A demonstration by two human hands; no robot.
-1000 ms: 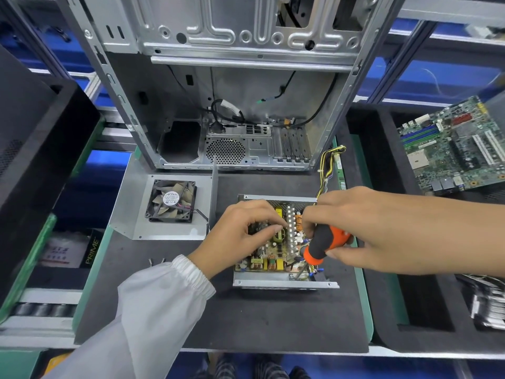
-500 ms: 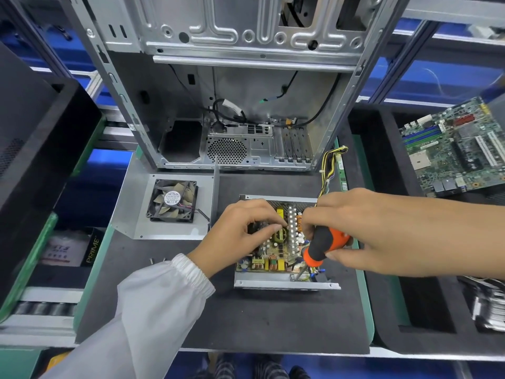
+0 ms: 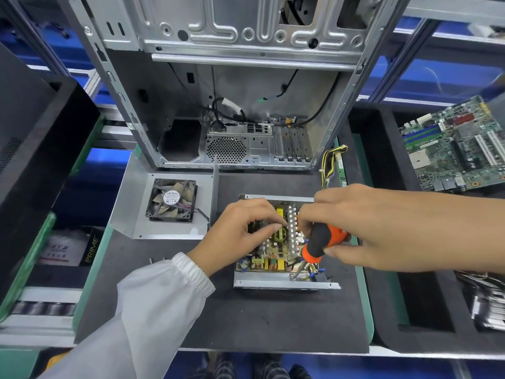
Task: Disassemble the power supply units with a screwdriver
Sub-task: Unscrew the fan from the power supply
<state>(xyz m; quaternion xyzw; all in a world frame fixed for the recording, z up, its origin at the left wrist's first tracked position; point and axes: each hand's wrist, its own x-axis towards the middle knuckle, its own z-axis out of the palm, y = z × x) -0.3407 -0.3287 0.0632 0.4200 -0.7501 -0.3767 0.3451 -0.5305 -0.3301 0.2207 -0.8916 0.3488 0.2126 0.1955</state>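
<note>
An opened power supply unit lies on the black mat, its circuit board exposed in a shallow metal tray. My left hand has its fingers curled down onto the board's components at the left side. My right hand grips an orange and black screwdriver, whose tip stands on a screw near the tray's front right corner. The removed metal cover with its fan lies to the left of the unit.
An empty computer case stands upright behind the mat. A yellow and black cable bundle runs from the unit's back right. Two loose screws lie on the mat. A motherboard rests in the right foam tray.
</note>
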